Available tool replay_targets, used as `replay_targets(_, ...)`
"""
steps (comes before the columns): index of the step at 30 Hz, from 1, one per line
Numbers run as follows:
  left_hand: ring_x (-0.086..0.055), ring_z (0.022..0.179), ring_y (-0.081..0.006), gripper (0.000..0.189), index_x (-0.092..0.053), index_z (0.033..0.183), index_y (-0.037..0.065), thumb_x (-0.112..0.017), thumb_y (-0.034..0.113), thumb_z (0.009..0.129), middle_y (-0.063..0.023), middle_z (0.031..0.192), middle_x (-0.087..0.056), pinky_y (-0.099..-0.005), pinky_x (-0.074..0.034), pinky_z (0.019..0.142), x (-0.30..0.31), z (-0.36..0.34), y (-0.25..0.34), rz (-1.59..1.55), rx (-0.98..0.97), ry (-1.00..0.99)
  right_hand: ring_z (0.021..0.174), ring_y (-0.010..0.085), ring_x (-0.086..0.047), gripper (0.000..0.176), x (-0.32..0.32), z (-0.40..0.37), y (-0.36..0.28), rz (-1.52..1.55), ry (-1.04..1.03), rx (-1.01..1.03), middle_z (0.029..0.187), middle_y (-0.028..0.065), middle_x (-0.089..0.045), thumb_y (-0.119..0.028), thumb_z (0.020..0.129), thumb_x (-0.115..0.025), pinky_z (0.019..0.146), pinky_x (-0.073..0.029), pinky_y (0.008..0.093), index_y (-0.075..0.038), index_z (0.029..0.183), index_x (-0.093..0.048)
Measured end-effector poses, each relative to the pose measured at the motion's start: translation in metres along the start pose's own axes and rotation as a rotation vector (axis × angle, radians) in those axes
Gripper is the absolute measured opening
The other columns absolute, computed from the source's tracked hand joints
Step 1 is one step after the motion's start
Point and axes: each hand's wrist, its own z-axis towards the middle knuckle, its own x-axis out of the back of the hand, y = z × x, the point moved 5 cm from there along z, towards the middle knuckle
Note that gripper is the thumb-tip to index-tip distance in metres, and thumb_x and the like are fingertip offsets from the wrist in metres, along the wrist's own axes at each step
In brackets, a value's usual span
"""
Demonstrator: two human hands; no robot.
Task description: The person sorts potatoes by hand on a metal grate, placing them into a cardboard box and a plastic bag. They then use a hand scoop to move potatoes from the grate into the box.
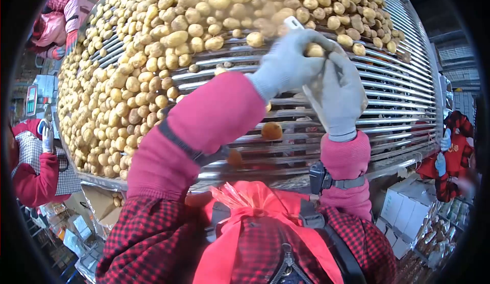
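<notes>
My left hand (288,62), in a pale grey glove, is curled over the metal rollers with a potato (315,51) framed by its bent fingers. A white handle-like end with a hole (293,22) sticks out past its knuckles. Close against it, my right hand (339,97), also gloved, has its fingers bent toward the left one. A pale, smooth-edged object (363,100) shows along both sides of the right hand; I cannot tell what it is. Below the hands, a brownish potato (271,131) lies on the rollers.
A heap of potatoes (143,75) covers the left and far parts of the roller table (398,105). Other people stand at the far left (58,21), near left (35,161) and right (454,151). Cardboard boxes (406,205) stand by the table's near edge.
</notes>
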Motion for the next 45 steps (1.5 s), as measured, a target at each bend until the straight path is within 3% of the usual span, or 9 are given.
replay_targets(6, -0.05, 0.137, -0.0485, 0.066, -0.056, 0.147, 0.016, -0.078, 0.033, 0.087, -0.0282, 0.151, -0.048, -0.0506, -0.043, 0.116, 0.004, 0.003, 0.0, 0.388, -0.328, 0.16, 0.125, 0.0258, -0.064, 0.033, 0.041, 0.007, 0.015, -0.001, 0.071, -0.083, 0.134, 0.0185, -0.068, -0.011, 0.104, -0.063, 0.104, -0.052, 0.0384, 0.002, 0.135, -0.063)
replay_targets(10, -0.051, 0.132, -0.0453, 0.068, -0.057, 0.146, 0.017, -0.081, 0.031, 0.084, -0.026, 0.143, -0.055, -0.0543, -0.044, 0.11, 0.121, -0.009, -0.033, 0.838, -0.369, 0.541, 0.124, 0.0231, -0.063, 0.033, 0.017, -0.003, -0.031, 0.115, 0.004, 0.079, 0.132, 0.0156, -0.068, -0.003, 0.103, -0.06, 0.107, -0.05, 0.0368, 0.004, 0.136, -0.062)
replay_targets(16, -0.051, 0.136, -0.0277, 0.053, -0.067, 0.134, 0.024, -0.079, 0.037, 0.084, -0.0012, 0.146, -0.059, -0.0624, -0.036, 0.105, 0.232, -0.067, -0.111, 1.341, -0.243, 0.43, 0.119, 0.0302, -0.067, 0.03, -0.094, -0.043, -0.072, 0.252, -0.545, 0.082, 0.123, 0.0172, -0.072, -0.003, 0.095, -0.067, 0.105, -0.051, 0.0398, 0.001, 0.125, -0.07)
replay_targets(25, -0.056, 0.129, -0.0297, 0.063, -0.058, 0.145, 0.023, -0.077, 0.039, 0.087, -0.006, 0.136, -0.064, -0.0504, -0.038, 0.109, 0.359, -0.152, -0.131, 1.427, 0.466, 0.625, 0.111, 0.0326, -0.071, 0.024, -0.141, -0.073, -0.047, 0.214, -0.645, 0.114, 0.118, 0.0188, -0.073, -0.001, 0.093, -0.067, 0.099, -0.055, 0.0399, 0.001, 0.117, -0.073)
replay_targets(30, -0.043, 0.146, -0.0309, 0.067, -0.053, 0.15, 0.022, -0.065, 0.058, 0.094, -0.0079, 0.15, -0.056, -0.054, -0.029, 0.115, 0.405, -0.17, -0.14, 1.506, 0.374, 0.711, 0.108, 0.0325, -0.072, 0.024, -0.145, -0.075, -0.048, 0.11, -0.633, 0.231, 0.115, 0.0176, -0.075, -0.003, 0.093, -0.068, 0.097, -0.056, 0.0406, 0.0, 0.116, -0.074)
replay_targets(34, -0.044, 0.144, -0.0283, 0.062, -0.052, 0.153, 0.026, -0.056, 0.057, 0.099, -0.009, 0.158, -0.049, -0.0558, -0.029, 0.116, 0.487, -0.202, -0.137, 1.473, 0.975, 0.767, 0.108, 0.0319, -0.073, 0.024, -0.143, -0.075, -0.049, 0.121, -0.611, 0.23, 0.115, 0.0169, -0.075, -0.004, 0.092, -0.069, 0.097, -0.057, 0.0402, -0.001, 0.115, -0.074)
replay_targets(36, -0.046, 0.143, -0.0264, 0.059, -0.053, 0.152, 0.027, -0.057, 0.053, 0.099, -0.0098, 0.157, -0.05, -0.0564, -0.031, 0.114, 0.494, -0.214, -0.14, 1.519, 0.978, 0.814, 0.108, 0.0312, -0.073, 0.024, -0.144, -0.075, -0.051, 0.071, -0.608, 0.269, 0.115, 0.0161, -0.075, -0.004, 0.092, -0.069, 0.097, -0.057, 0.0397, -0.002, 0.116, -0.075)
replay_targets(39, -0.055, 0.13, -0.0346, 0.048, -0.064, 0.138, 0.019, -0.065, 0.042, 0.096, -0.0128, 0.137, -0.062, -0.0535, -0.041, 0.108, 0.439, -0.2, -0.118, 1.534, 0.296, 0.757, 0.106, 0.0312, -0.073, 0.025, -0.149, -0.075, -0.049, 0.058, -0.61, 0.266, 0.114, 0.0166, -0.076, -0.005, 0.093, -0.068, 0.095, -0.057, 0.0395, -0.002, 0.117, -0.075)
replay_targets(45, -0.044, 0.144, -0.0353, 0.043, -0.064, 0.138, 0.029, -0.064, 0.037, 0.096, -0.0119, 0.156, -0.049, -0.0634, -0.038, 0.105, 0.363, -0.229, -0.135, 1.57, 0.442, 0.492, 0.104, 0.032, -0.074, 0.025, -0.15, -0.075, -0.041, 0.05, -0.618, 0.231, 0.112, 0.0182, -0.076, -0.005, 0.094, -0.067, 0.093, -0.058, 0.0399, -0.001, 0.117, -0.075)
